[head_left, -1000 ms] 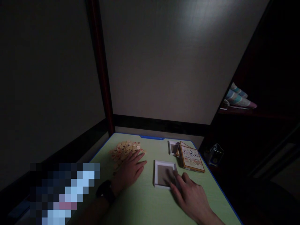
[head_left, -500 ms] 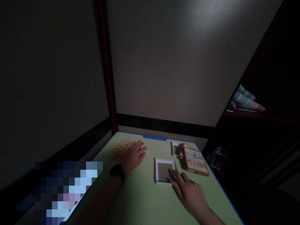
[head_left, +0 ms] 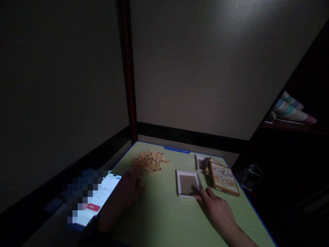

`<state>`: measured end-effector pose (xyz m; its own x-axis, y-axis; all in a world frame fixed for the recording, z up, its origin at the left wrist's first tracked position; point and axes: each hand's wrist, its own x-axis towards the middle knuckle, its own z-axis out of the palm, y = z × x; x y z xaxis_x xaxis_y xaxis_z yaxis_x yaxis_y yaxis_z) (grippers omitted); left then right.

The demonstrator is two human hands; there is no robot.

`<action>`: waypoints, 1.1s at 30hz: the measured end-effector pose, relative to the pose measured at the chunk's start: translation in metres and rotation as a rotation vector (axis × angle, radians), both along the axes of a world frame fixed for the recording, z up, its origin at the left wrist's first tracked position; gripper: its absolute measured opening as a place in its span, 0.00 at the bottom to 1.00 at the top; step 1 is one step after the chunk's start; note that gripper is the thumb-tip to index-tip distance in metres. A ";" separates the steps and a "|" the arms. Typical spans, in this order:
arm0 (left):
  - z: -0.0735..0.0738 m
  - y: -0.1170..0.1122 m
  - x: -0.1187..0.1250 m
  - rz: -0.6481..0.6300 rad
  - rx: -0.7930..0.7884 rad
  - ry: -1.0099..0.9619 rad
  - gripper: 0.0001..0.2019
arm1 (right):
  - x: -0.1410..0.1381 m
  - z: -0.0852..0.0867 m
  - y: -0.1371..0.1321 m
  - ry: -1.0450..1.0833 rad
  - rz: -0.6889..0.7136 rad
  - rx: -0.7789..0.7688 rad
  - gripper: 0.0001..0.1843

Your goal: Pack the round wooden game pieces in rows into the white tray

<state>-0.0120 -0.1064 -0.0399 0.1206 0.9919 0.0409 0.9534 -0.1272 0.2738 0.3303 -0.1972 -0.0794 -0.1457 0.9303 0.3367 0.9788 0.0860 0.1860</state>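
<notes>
Wooden pieces (head_left: 150, 161) are lying in a pile just beyond the left hand (head_left: 125, 193), which is showing dark and blurred, so its grip cannot be told. The right hand (head_left: 218, 212) is lying flat and gripping nothing, its fingers (head_left: 203, 197) touching the near corner of the white tray (head_left: 178, 183). An orange-edged box (head_left: 223, 174) is sitting just beyond them.

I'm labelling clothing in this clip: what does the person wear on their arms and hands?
The right hand is bare, with no glove, ring or sleeve visible along the forearm. The left hand is ungloved too but in shadow; something dark sits at its wrist, too dim to tell watch from cuff.
</notes>
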 end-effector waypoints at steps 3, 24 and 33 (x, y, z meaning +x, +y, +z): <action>-0.008 0.004 -0.001 -0.063 0.006 -0.039 0.14 | -0.003 0.006 0.010 -0.002 -0.031 -0.038 0.11; -0.011 0.041 0.057 -0.260 0.271 0.087 0.15 | -0.003 -0.003 0.019 0.078 -0.017 0.056 0.15; 0.013 0.041 0.100 -0.384 0.151 0.194 0.06 | -0.004 0.002 0.011 0.127 0.129 0.094 0.24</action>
<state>0.0880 -0.0658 -0.0265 0.4979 0.8586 0.1218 0.8614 -0.5059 0.0455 0.3263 -0.1862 -0.0776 -0.2126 0.8704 0.4440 0.9769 0.2003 0.0750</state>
